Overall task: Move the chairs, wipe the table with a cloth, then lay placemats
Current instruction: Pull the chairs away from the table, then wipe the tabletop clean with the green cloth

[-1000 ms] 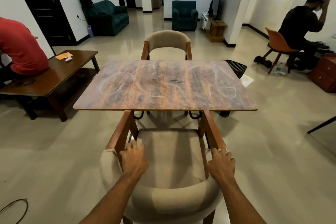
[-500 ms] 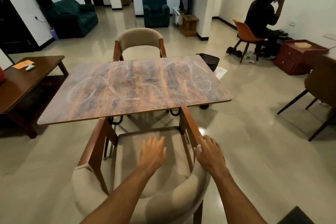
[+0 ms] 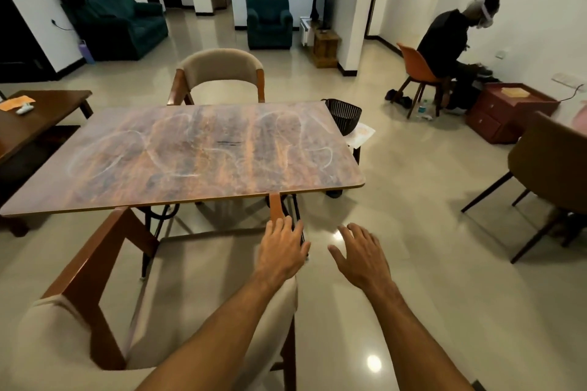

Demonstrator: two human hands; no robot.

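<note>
A wood-grain table with white chalky smears on its top stands in front of me. The near beige chair with brown wooden arms is tucked against its front edge. My left hand rests on that chair's right armrest, fingers wrapped over the wood. Just to the right, my right hand hovers over the floor, fingers spread and holding nothing. A second beige chair stands at the table's far side. No cloth or placemat is visible.
A black wire bin sits by the table's far right corner. A brown chair stands right, a low wooden table left. A person sits on an orange chair at back right beside a red cabinet.
My left hand moved from the chair's left arm across the seat to its right armrest. My right hand let go of that armrest and moved off to the right. My view turned right.
</note>
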